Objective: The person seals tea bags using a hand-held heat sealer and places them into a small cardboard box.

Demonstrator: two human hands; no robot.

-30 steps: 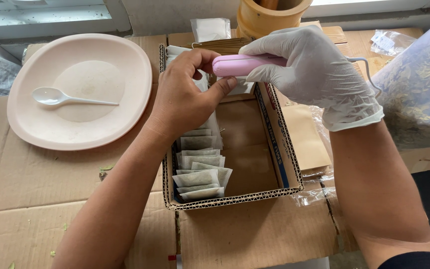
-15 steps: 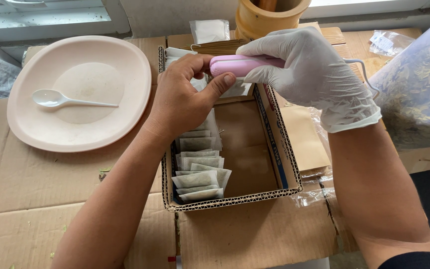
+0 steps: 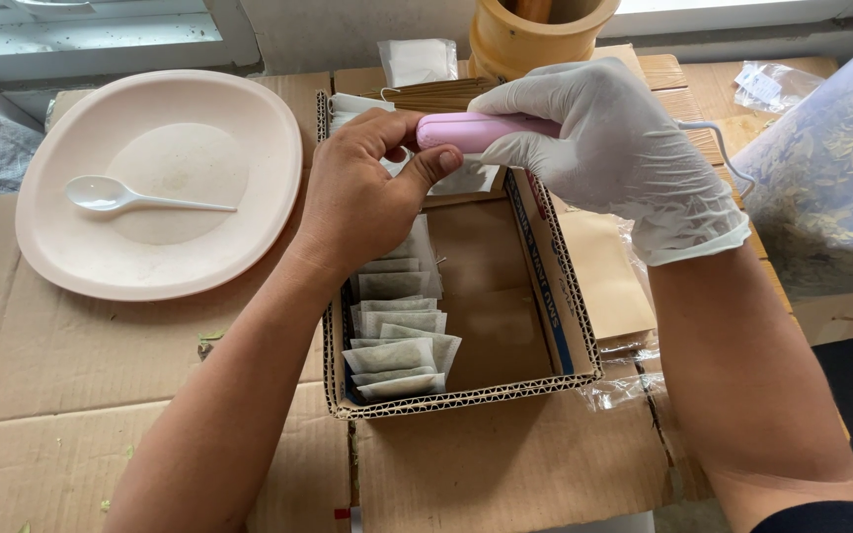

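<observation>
Near edge: flattened cardboard [image 3: 81,415] covers the work surface. A few green leaf flecks lie on it.

Centre: an open corrugated box [image 3: 570,326] sits on the cardboard. A row of filled sachets [image 3: 397,341] stands along its left wall, overlapping from near to far. The right part of the box floor is bare. Brown paper pouches [image 3: 604,276] and clear film lie just beside the right wall of the box.

Left hand [image 3: 362,197]: bare, reaching in from the near left, over the far end of the sachet row. Fingers curled, thumb tip pressed against the near end of the sealer [image 3: 481,130]. It pinches a white sachet [image 3: 466,180] at the sealer's tip.

Right hand [image 3: 609,148]: in a white glove, reaching in from the near right. Fingers wrapped around the pink sealer, gripping it firmly. The sealer lies level above the far end of the box, with its free end pointing left. Whether the sealer is clamped on the sachet cannot be told.

Left: a pale plate [image 3: 61,257] rests on the cardboard, well apart from the box. A white plastic spoon [image 3: 135,197] lies in it, bowl to the left.

Right: a clear bag of dried leaves [image 3: 831,188] stands at the edge.

Far: a wooden mortar [image 3: 535,39] stands beyond the box, with a loose white sachet just to its left.
</observation>
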